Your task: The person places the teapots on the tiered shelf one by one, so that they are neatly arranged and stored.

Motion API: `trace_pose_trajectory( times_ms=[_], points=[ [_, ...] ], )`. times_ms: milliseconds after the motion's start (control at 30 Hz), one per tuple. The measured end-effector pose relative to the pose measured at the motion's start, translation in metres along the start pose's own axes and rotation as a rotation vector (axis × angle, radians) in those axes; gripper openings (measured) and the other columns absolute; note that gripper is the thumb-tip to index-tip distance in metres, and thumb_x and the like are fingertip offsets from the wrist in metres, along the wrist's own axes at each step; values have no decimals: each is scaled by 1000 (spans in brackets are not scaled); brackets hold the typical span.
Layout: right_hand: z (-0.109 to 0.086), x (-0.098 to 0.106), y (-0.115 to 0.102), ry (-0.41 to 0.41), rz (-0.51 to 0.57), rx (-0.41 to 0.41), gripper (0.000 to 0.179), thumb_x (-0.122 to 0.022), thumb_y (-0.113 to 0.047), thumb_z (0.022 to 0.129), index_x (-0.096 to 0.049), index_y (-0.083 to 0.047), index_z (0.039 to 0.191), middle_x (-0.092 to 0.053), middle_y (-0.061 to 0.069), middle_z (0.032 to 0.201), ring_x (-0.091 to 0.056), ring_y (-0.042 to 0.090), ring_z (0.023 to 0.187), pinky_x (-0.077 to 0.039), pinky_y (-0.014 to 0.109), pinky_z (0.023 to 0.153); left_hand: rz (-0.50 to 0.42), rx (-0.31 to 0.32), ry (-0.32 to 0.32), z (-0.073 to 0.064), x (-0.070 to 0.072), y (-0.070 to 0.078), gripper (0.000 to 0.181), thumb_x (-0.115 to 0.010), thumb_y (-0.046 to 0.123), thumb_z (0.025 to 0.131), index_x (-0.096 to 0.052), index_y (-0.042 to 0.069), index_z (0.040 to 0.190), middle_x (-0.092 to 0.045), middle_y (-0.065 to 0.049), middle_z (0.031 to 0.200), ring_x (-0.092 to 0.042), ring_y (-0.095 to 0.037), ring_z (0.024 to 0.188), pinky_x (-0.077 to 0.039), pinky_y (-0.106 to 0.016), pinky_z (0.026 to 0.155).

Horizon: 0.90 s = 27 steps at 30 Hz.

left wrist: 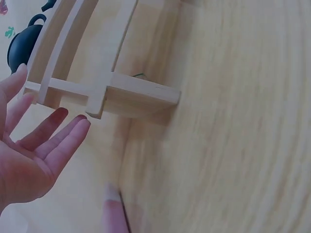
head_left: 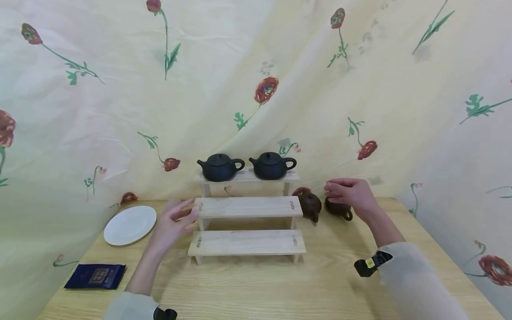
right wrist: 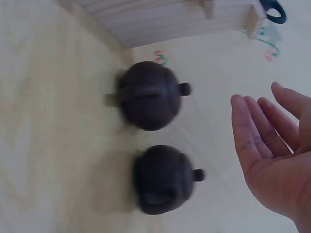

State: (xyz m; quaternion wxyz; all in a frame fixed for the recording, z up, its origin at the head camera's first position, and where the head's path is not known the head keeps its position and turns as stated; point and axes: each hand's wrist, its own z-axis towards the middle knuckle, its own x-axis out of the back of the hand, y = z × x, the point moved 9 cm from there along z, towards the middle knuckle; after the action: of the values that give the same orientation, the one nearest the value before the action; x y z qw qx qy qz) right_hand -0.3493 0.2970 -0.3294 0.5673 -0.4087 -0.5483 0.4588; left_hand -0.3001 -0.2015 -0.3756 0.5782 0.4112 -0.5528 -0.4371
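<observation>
My left hand (head_left: 173, 224) is beside the left end of a three-tier wooden stand (head_left: 248, 206), fingers spread and holding nothing. In the left wrist view its fingers lie close to the stand's side; whether they touch it I cannot tell. My right hand (head_left: 352, 195) hovers above two dark brown teapots, with nothing in it. One brown teapot (right wrist: 148, 95) stands nearer the stand, the other brown teapot (right wrist: 165, 178) farther right and partly hidden by the hand in the head view. On the top tier sit two black teapots, a left black teapot (head_left: 220, 168) and a right black teapot (head_left: 272, 166).
A white plate (head_left: 130, 225) lies on the table's left side. In front of it is a dark blue packet (head_left: 96, 276). Flowered cloth (head_left: 224, 89) hangs behind the wooden table (head_left: 248, 293). The two lower tiers of the stand carry nothing.
</observation>
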Motion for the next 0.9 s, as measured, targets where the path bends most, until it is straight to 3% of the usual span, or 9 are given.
trace_pose_trajectory(
  times_ms=[133, 233, 367, 500, 667, 900],
  points=[
    [-4, -7, 25, 17, -16, -46, 52, -70, -18, 104, -56, 18, 138, -78, -10, 90, -77, 5, 84, -64, 31, 82, 6, 0, -1, -4, -1, -11, 62, -77, 39, 98, -56, 26, 155, -53, -16, 157, -64, -28, 130, -62, -38, 93],
    [-7, -12, 42, 36, -24, -60, 51, -69, -14, 103, -56, 20, 138, -79, -3, 95, -76, 4, 83, -64, 32, 81, -19, -7, 18, -5, -3, -16, 61, -80, 27, 97, -58, 20, 154, -67, -21, 141, -70, -16, 113, -62, -32, 86],
    [-11, -17, 61, 60, -58, -80, 46, -70, -12, 102, -60, 19, 134, -80, 11, 104, -77, 10, 85, -64, 33, 80, -54, -13, 59, -5, -5, -19, 57, -79, 16, 97, -60, 16, 151, -74, -21, 126, -69, -4, 92, -58, -24, 74],
    [-15, -21, 74, 74, -134, -105, 41, -71, -11, 101, -65, 18, 129, -80, 20, 108, -79, 16, 86, -64, 32, 79, -90, -2, 92, -4, -6, -23, 53, -76, 15, 99, -62, 18, 150, -76, -17, 121, -70, -5, 90, -56, -23, 72],
    [-17, -24, 84, 90, -222, -134, 35, -75, -13, 98, -72, 13, 122, -80, 16, 106, -77, 12, 84, -61, 25, 76, -93, 20, 114, -4, -6, -26, 53, -76, 17, 100, -61, 20, 150, -75, -16, 125, -71, -5, 91, -58, -24, 73],
    [-17, -32, 91, 85, -157, -173, 36, -74, -12, 99, -70, 15, 123, -79, 14, 98, -76, 16, 80, -65, 32, 72, -76, 9, 141, -5, -5, -28, 51, -76, 19, 99, -63, 20, 149, -77, -12, 119, -70, -6, 90, -58, -24, 71]
  ],
)
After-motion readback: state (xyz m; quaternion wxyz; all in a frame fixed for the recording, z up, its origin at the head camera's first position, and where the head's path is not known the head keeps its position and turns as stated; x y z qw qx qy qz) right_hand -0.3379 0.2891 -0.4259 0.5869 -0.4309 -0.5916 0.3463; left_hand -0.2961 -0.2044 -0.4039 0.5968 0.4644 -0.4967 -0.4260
